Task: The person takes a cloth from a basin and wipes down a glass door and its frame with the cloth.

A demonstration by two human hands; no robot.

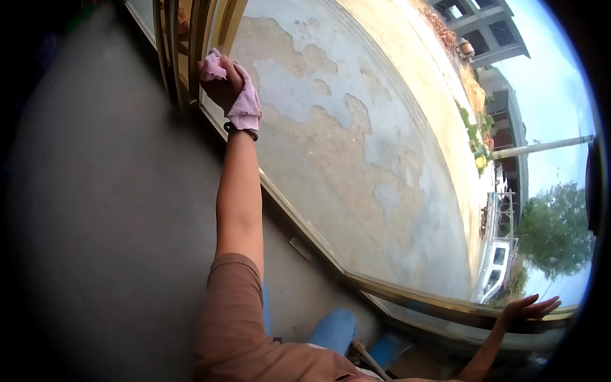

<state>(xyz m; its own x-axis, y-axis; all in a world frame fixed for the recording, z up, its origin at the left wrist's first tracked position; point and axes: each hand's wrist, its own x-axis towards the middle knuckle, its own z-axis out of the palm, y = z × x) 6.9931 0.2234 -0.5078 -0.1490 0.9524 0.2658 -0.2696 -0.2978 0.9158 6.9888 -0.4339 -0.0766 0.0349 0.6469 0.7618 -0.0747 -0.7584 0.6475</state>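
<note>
My left hand [221,92] is closed around a pink cloth [245,107], which wraps over the back of the hand and hangs towards the wrist. It is at the gold-coloured metal frame [226,28] of a door or window; whether the cloth touches the frame is hard to tell. A dark band [242,131] circles that wrist. My right hand [533,308], at the lower right, has its fingers stretched out beside another gold frame rail [439,302]. Nothing shows in its fingers.
The view is turned sideways, with sky at the right. A grey floor [121,210] lies on the left. Beyond the frame are patchy concrete [337,153], a white vehicle [496,270], a tree [555,229] and buildings [487,28]. My jeans-clad knee [334,330] shows below.
</note>
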